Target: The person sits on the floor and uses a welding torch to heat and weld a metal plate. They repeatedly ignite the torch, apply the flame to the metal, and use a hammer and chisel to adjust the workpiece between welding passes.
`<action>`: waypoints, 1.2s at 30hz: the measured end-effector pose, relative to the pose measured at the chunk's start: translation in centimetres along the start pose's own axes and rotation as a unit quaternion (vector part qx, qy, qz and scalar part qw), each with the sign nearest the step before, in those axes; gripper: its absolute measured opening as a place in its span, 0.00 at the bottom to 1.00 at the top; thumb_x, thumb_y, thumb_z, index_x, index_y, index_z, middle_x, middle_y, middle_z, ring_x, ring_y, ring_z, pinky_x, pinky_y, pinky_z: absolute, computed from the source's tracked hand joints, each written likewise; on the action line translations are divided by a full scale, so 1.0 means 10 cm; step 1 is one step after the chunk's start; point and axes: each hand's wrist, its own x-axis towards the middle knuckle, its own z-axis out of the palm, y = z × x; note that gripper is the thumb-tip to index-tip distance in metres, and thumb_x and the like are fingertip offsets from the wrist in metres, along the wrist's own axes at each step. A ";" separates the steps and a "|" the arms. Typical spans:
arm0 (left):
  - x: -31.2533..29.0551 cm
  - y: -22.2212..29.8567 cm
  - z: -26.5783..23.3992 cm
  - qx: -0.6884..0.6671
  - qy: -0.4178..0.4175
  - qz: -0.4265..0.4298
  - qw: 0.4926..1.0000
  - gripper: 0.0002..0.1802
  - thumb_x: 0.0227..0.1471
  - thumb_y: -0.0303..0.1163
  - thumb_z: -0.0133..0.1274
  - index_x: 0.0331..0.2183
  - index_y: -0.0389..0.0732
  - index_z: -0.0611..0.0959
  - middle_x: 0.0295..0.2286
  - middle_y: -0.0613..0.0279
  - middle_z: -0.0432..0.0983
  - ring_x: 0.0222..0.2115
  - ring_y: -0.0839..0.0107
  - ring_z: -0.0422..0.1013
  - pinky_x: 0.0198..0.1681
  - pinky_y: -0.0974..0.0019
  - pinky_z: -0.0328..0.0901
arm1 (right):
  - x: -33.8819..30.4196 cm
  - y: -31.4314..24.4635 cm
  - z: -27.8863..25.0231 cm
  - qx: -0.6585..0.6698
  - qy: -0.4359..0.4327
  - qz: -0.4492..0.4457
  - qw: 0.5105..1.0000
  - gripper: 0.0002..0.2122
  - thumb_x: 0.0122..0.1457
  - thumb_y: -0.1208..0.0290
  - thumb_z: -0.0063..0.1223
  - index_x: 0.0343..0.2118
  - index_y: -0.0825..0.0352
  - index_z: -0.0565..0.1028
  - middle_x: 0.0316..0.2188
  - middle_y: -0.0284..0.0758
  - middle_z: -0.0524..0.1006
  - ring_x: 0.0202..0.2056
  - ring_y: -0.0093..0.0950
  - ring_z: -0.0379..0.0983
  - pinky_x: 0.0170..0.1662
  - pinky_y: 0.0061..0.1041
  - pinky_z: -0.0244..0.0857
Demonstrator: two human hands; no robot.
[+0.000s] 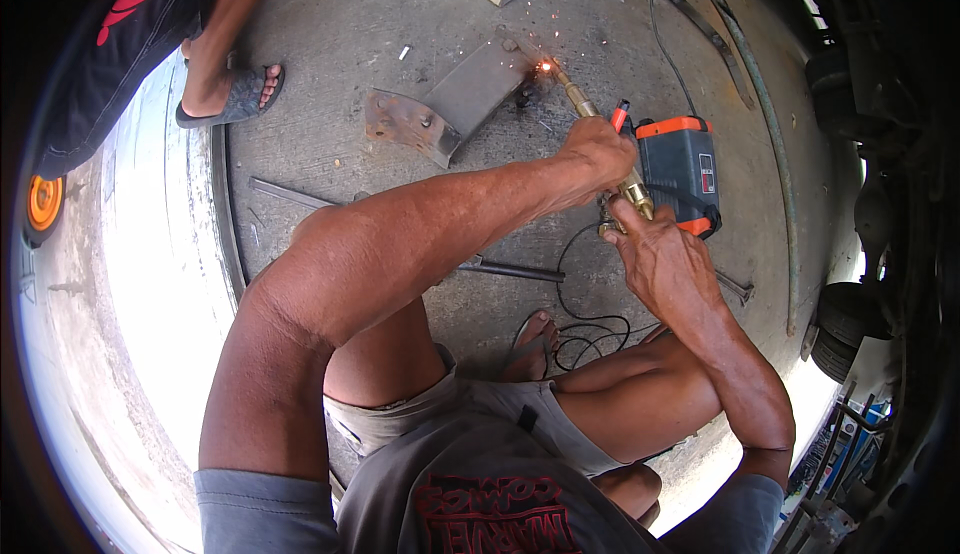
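While two hands grip one torch, one bracket lies nearby.

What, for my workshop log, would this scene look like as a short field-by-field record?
Left hand: closed around a brass torch
Right hand: curled at the torch's rear end
Sparks: glowing at the torch tip
Metal piece: on the concrete floor, beside the sparks
Nearby: orange-and-grey machine
Another person's foot: sandalled, upper left

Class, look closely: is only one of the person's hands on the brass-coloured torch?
No, the left hand and the right hand both grip the brass-coloured torch.
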 end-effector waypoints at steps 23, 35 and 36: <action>0.18 -0.11 0.06 0.062 0.006 0.024 0.998 0.18 0.63 0.39 0.55 0.33 0.32 0.86 0.28 0.55 0.84 0.33 0.63 0.83 0.38 0.63 0.76 | 0.00 0.04 0.05 -0.001 0.029 -0.017 0.999 0.18 0.70 0.68 0.55 0.60 0.58 0.66 0.32 0.55 0.75 0.30 0.56 0.80 0.30 0.51 0.72; 0.64 -0.55 0.13 0.316 0.007 0.225 0.922 0.14 0.43 0.34 0.71 0.36 0.45 0.90 0.33 0.64 0.87 0.40 0.66 0.84 0.42 0.65 0.77 | 0.01 0.10 0.08 -0.010 0.044 -0.026 0.999 0.19 0.69 0.68 0.55 0.59 0.57 0.63 0.29 0.53 0.75 0.27 0.52 0.81 0.29 0.48 0.74; 0.61 -0.52 0.12 0.322 0.005 0.223 0.920 0.15 0.43 0.34 0.71 0.37 0.45 0.90 0.33 0.64 0.87 0.40 0.66 0.84 0.42 0.65 0.77 | 0.01 0.10 0.08 -0.012 0.041 -0.024 0.999 0.20 0.69 0.68 0.55 0.60 0.57 0.63 0.29 0.53 0.75 0.27 0.52 0.81 0.29 0.48 0.74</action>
